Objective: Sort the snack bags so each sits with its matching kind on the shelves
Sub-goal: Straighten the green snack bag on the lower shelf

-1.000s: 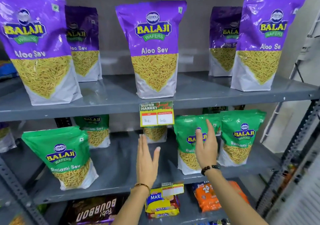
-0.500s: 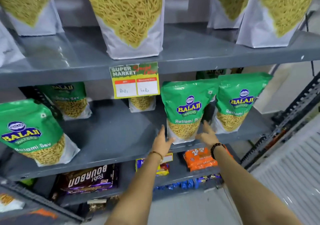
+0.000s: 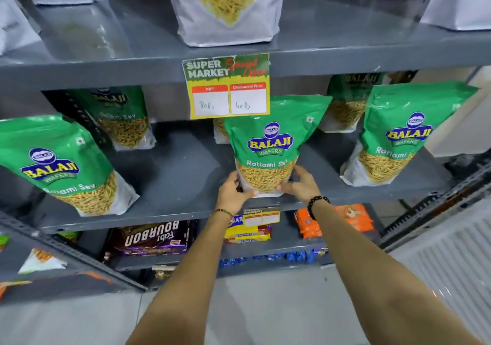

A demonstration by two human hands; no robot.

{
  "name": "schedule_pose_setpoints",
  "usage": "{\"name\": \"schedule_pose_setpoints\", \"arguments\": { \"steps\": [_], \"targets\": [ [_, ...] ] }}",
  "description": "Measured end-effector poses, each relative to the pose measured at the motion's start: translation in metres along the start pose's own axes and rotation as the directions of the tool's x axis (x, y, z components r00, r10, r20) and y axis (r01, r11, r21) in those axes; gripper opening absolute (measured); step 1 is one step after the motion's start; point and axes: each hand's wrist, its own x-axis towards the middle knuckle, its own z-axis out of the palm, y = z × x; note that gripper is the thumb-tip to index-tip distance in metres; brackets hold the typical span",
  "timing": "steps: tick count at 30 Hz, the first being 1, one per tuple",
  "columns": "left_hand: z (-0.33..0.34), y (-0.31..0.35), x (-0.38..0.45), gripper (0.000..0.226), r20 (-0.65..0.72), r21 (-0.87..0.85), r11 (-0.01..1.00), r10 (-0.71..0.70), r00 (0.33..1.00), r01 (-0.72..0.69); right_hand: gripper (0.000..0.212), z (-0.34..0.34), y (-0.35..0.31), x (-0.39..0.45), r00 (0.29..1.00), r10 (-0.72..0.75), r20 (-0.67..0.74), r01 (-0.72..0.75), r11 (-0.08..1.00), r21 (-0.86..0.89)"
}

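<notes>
A green Ratlami Sev bag (image 3: 271,142) stands upright near the front middle of the grey middle shelf (image 3: 186,174). My left hand (image 3: 233,191) grips its lower left corner and my right hand (image 3: 300,183) grips its lower right corner. More green Ratlami Sev bags stand on the same shelf: one at the left front (image 3: 61,163), one at the right front (image 3: 398,137), and others further back (image 3: 119,116). On the upper shelf (image 3: 132,60) only the white bottoms of the Aloo Sev bags (image 3: 228,9) show.
A yellow and green price tag (image 3: 227,86) hangs from the upper shelf's edge just above the held bag. The lower shelf carries a Bourbon biscuit pack (image 3: 151,238), yellow packs (image 3: 247,234) and orange packs (image 3: 353,218). Slotted metal uprights (image 3: 435,209) frame the rack.
Both hands have closed on the lower corners of the middle green bag, and it has shifted left, away from the right bag. The view has tilted down and closer.
</notes>
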Motion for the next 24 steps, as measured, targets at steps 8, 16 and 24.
{"name": "schedule_pose_setpoints", "arguments": {
  "steps": [8,16,24],
  "targets": [
    [-0.044,-0.019,-0.009,0.056,-0.163,0.0,0.999,-0.046,0.986,0.046,0.051,0.043,0.01,0.01,0.988,0.019,0.156,0.003,0.99,-0.142],
    [-0.044,-0.036,-0.006,0.044,-0.174,0.105,0.994,-0.005,0.985,0.024,0.049,0.048,0.014,0.018,0.988,0.008,0.152,0.019,0.984,-0.175],
    [-0.048,-0.039,-0.006,0.042,-0.192,0.123,0.992,-0.006,0.981,0.03,0.051,0.051,0.016,0.021,0.988,0.012,0.154,0.024,0.973,-0.231]
  ]
}}
